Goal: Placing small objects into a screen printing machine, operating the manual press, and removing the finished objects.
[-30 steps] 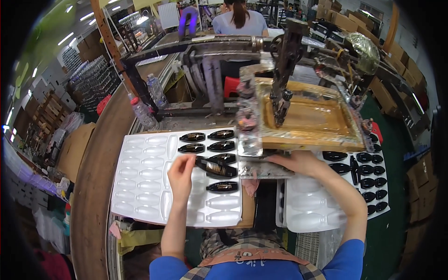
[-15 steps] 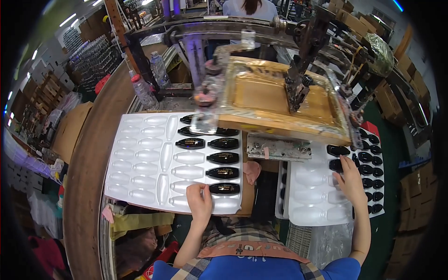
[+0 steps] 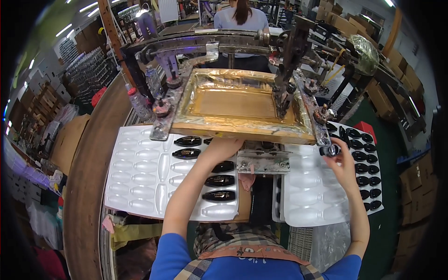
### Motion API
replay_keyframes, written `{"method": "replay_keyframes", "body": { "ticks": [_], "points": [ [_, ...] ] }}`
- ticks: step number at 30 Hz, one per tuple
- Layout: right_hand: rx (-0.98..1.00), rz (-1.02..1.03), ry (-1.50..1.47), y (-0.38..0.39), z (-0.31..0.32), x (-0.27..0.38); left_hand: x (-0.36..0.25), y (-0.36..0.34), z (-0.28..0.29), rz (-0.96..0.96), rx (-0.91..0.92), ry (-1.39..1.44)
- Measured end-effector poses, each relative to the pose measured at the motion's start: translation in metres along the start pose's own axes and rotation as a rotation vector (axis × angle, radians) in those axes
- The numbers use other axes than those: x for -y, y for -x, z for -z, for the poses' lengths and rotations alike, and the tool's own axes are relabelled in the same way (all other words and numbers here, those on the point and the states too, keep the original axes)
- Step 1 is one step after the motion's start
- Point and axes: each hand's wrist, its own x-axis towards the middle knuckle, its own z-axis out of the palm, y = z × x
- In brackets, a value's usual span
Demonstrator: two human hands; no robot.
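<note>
My left hand (image 3: 229, 146) reaches under the near edge of the wooden screen-printing frame (image 3: 228, 129), by the metal jig (image 3: 261, 163); its fingers are hidden there. In my right hand (image 3: 343, 161) is a small glossy black bottle (image 3: 330, 150), held between thumb and fingers above the right white moulded tray (image 3: 313, 179). On the left, another white moulded tray (image 3: 143, 166) carries several black printed bottles (image 3: 220, 180) in its right-hand columns. My left forearm crosses over that tray and hides part of it.
Farther right, a white sheet holds rows of black pieces (image 3: 362, 168), with a red box (image 3: 364, 127) behind. The machine's metal arm (image 3: 289, 60) stands over the screen. Clear bottles (image 3: 138, 103) stand at back left. A person (image 3: 240, 21) sits beyond the machine.
My left hand has gone from the left tray up and right, under the screen frame. My right hand has lifted a black bottle from the right tray. The screen frame has shifted left.
</note>
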Motion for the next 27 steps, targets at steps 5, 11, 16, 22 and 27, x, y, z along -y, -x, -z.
{"method": "replay_keyframes", "body": {
  "ticks": [5,11,16,22,27],
  "points": [
    [0.178,0.143,-0.145,-0.029,-0.040,0.018,0.089,-0.055,-0.031,-0.271,-0.282,0.118],
    [0.251,0.337,0.235,-0.056,-0.095,0.029,0.020,-0.029,0.027,0.129,-0.276,0.864],
    [0.403,0.152,0.226,-0.050,-0.115,0.042,0.037,0.100,0.041,0.300,-0.563,0.675],
    [0.161,0.388,0.338,-0.038,-0.079,0.016,0.029,0.204,-0.007,0.606,-0.518,0.650],
    [0.019,0.202,0.318,-0.025,-0.025,-0.014,0.024,0.225,-0.032,0.690,-0.528,0.539]
  ]
}}
